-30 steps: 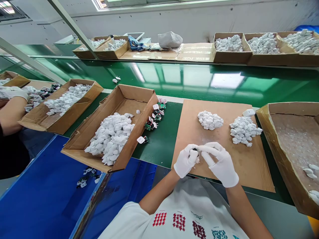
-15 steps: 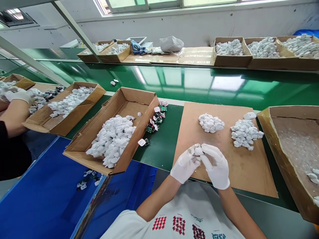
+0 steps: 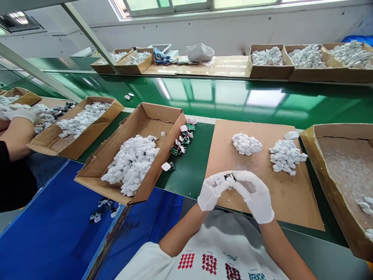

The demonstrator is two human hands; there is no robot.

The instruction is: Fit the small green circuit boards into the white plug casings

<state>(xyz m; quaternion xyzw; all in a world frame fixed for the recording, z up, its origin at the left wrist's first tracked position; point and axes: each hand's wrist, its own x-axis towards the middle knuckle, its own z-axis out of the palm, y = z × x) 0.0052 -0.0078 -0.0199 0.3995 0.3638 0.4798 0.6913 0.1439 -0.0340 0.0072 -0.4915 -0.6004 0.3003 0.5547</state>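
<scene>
Both my gloved hands meet over a brown cardboard sheet [image 3: 279, 202], near its front edge. My left hand [image 3: 212, 190] and my right hand [image 3: 254, 196] wear white gloves and pinch a small white plastic casing [image 3: 229, 179] between their fingers. A dark part shows at its top, and the fingers hide most of it. Two heaps of white plastic pieces [image 3: 246, 144] lie on the sheet beyond my hands, with a second heap [image 3: 287, 157] to the right and a single white piece [image 3: 291, 135] behind it.
To my left stands an open carton of white pieces [image 3: 131, 165], with small green circuit boards [image 3: 180, 142] beside it on the green belt [image 3: 195, 171]. A large carton [image 3: 340, 175] sits right. A co-worker's gloved hand [image 3: 19, 114] works far left, above a blue bin [image 3: 52, 221].
My hands have turned the small casing between them, and its dark part now shows on top. My left hand has shifted slightly left and my right hand slightly right.
</scene>
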